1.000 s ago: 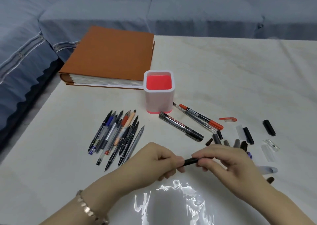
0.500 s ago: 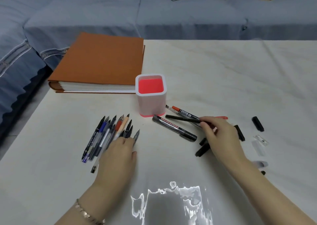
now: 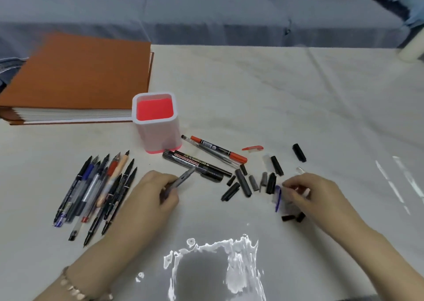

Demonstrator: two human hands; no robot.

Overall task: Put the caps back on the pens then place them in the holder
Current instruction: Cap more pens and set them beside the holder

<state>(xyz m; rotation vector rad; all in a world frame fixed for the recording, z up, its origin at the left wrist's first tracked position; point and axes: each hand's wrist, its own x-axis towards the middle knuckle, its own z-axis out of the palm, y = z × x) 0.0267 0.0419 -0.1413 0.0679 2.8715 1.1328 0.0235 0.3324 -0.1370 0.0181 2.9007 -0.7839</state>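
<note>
So right now my left hand (image 3: 146,199) has its fingers (image 3: 160,180) curled round a grey pen (image 3: 183,178). It looks uncapped, and the tip pokes out up and to the right of the knuckles. In my view the tip overlaps the black marker (image 3: 197,165), which lies across the way between those fingers and the holder (image 3: 158,135). The holder stands upright just beyond the marker, up and a bit left of the pen tip.

My right hand (image 3: 309,199) is low over the tabletop (image 3: 275,94), fingers bent over a clear cap with a blue clip (image 3: 278,197). The fingertips touch it or come very close, but it's too blurry for me to say whether they've actually pinched it. Just left of those fingertips is the bunch of loose caps (image 3: 252,182), black and grey, lying every which way. Two small black caps (image 3: 293,217) sit right by the heel of that hand.

Left of my left hand is the fan of uncapped pens (image 3: 96,190), tips pointing away from me, with the nearest ones just beside the wrist. A red-ended pen (image 3: 218,149) lies beyond the marker, and an orange book (image 3: 78,75) sits behind the holder, off to its left.
</note>
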